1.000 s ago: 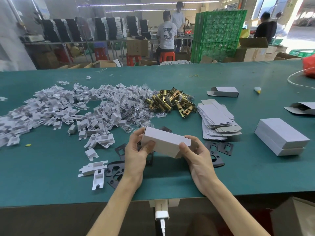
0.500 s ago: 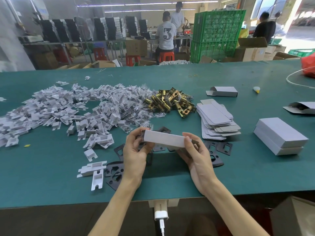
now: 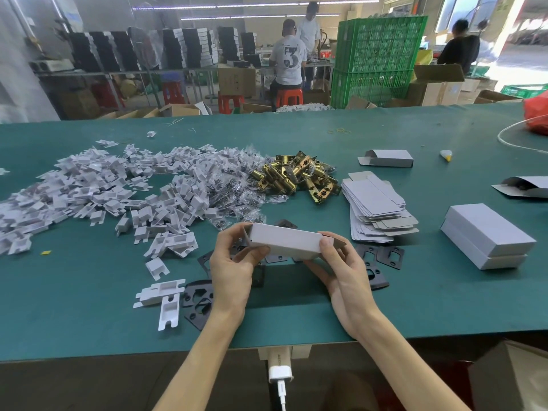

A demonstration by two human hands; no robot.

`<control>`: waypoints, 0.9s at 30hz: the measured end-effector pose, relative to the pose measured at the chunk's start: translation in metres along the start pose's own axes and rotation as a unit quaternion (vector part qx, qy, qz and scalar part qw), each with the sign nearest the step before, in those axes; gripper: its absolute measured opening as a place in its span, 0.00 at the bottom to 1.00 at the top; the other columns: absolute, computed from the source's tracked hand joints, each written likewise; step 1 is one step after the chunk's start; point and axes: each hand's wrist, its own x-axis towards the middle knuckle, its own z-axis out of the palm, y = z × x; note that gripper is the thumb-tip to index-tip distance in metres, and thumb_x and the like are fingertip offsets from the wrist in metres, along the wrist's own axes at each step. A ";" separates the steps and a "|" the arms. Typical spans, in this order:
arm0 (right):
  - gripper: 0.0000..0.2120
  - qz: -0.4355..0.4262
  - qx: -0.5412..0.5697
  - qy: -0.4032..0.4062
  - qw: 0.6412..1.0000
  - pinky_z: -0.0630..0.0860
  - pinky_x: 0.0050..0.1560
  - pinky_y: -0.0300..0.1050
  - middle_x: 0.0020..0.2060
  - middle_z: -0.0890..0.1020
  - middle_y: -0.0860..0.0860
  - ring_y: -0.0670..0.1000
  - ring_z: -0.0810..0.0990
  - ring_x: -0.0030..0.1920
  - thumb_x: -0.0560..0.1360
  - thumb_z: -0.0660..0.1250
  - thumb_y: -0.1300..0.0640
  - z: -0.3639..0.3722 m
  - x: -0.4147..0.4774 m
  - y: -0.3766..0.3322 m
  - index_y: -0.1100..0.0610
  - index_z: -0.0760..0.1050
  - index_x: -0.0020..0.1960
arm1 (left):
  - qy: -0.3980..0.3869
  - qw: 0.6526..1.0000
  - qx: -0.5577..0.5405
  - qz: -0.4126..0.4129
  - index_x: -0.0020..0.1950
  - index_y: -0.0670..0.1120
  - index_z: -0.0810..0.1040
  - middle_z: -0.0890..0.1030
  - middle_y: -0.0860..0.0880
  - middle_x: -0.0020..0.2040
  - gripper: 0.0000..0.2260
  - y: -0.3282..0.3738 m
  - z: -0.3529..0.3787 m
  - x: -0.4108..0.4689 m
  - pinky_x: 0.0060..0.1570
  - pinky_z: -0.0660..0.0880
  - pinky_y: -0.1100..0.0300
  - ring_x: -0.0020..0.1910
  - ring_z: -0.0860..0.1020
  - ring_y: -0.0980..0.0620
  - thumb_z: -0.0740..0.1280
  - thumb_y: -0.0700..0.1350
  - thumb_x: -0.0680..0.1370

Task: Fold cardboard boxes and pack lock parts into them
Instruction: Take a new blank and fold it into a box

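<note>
Both forearms are brought up from the near edge of the green table (image 3: 89, 321), and a small box (image 3: 284, 240) is held between the two hands, just above the tabletop and nearer the person than the pile of brass latches (image 3: 296, 175). The left hand (image 3: 234, 262) is wrapped round the box's left end, thumb on the near face and fingers curled behind. The right hand (image 3: 341, 268) is closed on the right end, one finger laid over the top edge. The box's long axis is set left to right, its right end a little lower. It is seen as pale grey outside and brown inside, with end flaps standing out at both ends. Black plates (image 3: 382, 256) are scattered under it, and flat box blanks (image 3: 373, 200) are stacked just right of the latches.
</note>
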 end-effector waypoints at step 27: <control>0.21 -0.010 0.003 0.021 1.000 0.81 0.57 0.44 0.53 0.85 0.52 0.49 0.84 0.56 0.71 0.75 0.48 -0.001 0.001 0.002 0.57 0.79 0.59 | -0.039 0.999 0.019 0.009 0.57 0.63 0.84 0.84 0.49 0.60 0.25 -0.002 -0.002 0.002 0.54 0.78 0.67 0.60 0.80 0.54 0.77 0.33 0.73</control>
